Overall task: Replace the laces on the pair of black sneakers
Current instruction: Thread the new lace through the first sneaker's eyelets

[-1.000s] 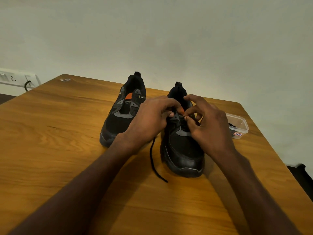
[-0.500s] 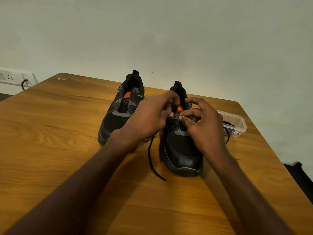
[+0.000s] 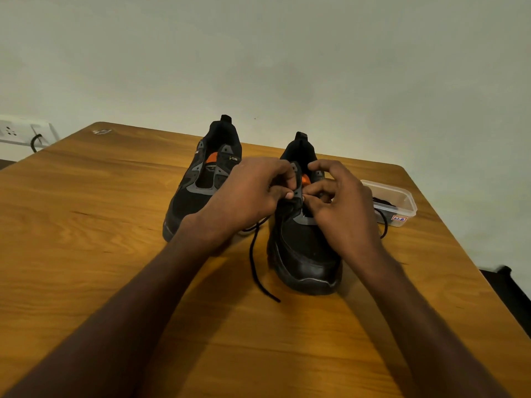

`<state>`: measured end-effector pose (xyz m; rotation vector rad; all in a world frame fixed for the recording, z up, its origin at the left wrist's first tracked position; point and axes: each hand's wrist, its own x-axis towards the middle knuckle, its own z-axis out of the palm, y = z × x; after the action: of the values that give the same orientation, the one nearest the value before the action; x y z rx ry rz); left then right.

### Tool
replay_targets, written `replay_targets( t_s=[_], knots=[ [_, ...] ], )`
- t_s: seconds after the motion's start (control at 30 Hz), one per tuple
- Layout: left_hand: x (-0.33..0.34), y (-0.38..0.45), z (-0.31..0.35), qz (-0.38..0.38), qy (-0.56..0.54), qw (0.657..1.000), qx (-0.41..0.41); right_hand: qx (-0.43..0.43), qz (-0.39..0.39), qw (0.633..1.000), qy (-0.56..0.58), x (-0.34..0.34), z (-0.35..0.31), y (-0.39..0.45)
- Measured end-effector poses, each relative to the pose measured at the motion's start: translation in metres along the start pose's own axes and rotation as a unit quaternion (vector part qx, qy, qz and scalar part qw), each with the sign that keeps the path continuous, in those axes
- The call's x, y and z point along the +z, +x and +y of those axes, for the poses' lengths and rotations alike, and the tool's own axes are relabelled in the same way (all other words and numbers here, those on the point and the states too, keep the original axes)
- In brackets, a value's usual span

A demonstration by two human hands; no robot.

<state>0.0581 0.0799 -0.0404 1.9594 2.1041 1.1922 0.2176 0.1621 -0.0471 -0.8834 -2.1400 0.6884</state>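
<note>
Two black sneakers with grey trim and orange tongues stand toes toward me on the wooden table. The left sneaker has no lace in it. Over the right sneaker both hands work at the eyelets. My left hand pinches the grey eyelet flap on the shoe's left side. My right hand pinches the black lace at an eyelet, fingertips close to the left hand's. One loose end of the lace trails down the table between the shoes.
A small clear plastic box with a label stands right of the right sneaker and holds another dark lace that hangs over its side. A wall socket strip with a plugged cable is at far left. The table's right edge drops off near the box.
Both hands stayed on the right sneaker's eyelets; the fingers shifted slightly, the right fingertips drawing closer to the left thumb. The loose lace end lies about where it did.
</note>
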Motion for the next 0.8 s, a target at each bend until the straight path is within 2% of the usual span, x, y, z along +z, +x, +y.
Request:
replay_targets(
  t_s=[0.13,0.27,0.4,0.53,0.6,0.63,0.7,0.73,0.77,0.8],
  knots=[
    [-0.002,-0.001,0.000,-0.002,-0.001,1.000,-0.004,-0.050,0.022,0.997,-0.046,0.001,-0.002,-0.004],
    [-0.003,-0.001,-0.002,0.005,0.011,0.999,0.035,-0.076,0.039,0.992,-0.089,0.001,0.000,-0.003],
    [-0.001,-0.002,-0.004,0.009,0.010,0.997,0.079,-0.077,-0.002,0.996,-0.040,-0.002,0.003,-0.001],
    [0.001,-0.002,-0.004,0.036,0.000,0.997,0.067,-0.082,-0.010,0.997,-0.005,-0.002,0.008,0.001],
    [-0.003,-0.001,0.001,0.067,-0.090,0.992,0.050,-0.117,0.022,0.993,-0.018,-0.002,0.010,0.003],
    [-0.008,0.000,0.006,0.087,-0.187,0.978,0.029,-0.140,0.035,0.989,-0.028,-0.004,0.012,0.004],
    [-0.019,0.001,0.013,0.145,-0.377,0.915,-0.015,-0.172,0.051,0.983,-0.030,-0.006,0.017,0.006],
    [-0.022,0.001,0.014,0.173,-0.398,0.900,-0.035,-0.176,0.057,0.982,-0.024,-0.006,0.019,0.006],
    [-0.025,0.002,0.013,0.187,-0.345,0.919,-0.043,-0.175,0.065,0.982,-0.019,-0.005,0.021,0.007],
    [-0.025,0.003,0.009,0.168,-0.231,0.958,-0.033,-0.172,0.075,0.982,-0.019,-0.005,0.023,0.008]
  ],
)
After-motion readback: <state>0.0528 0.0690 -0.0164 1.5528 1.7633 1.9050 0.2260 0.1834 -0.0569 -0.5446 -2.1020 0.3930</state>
